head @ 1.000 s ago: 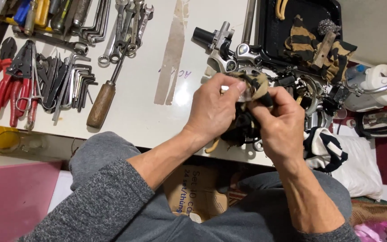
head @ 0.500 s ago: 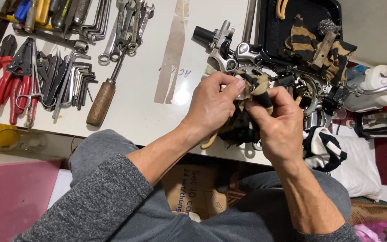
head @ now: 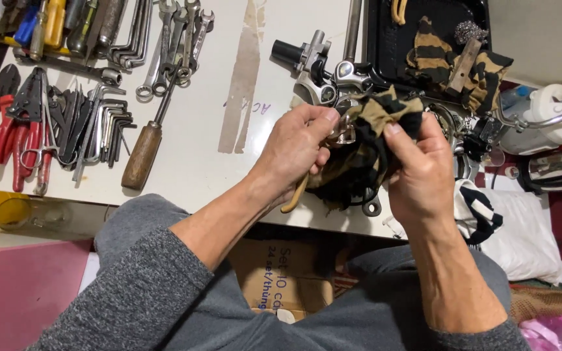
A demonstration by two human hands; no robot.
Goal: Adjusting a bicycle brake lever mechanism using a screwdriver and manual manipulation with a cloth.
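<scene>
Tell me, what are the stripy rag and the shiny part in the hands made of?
The rag looks like soft woven cloth, tan with black stripes: it folds and bunches under the right hand. The part by the left hand seems to be polished metal, since it gleams silver; most of it is hidden.

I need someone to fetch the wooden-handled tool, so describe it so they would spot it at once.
On the white table, left of the left hand, lies a row of spanners and hex keys. The screwdriver lies slanted below the spanners; it alone has a thick brown wooden handle.
</scene>
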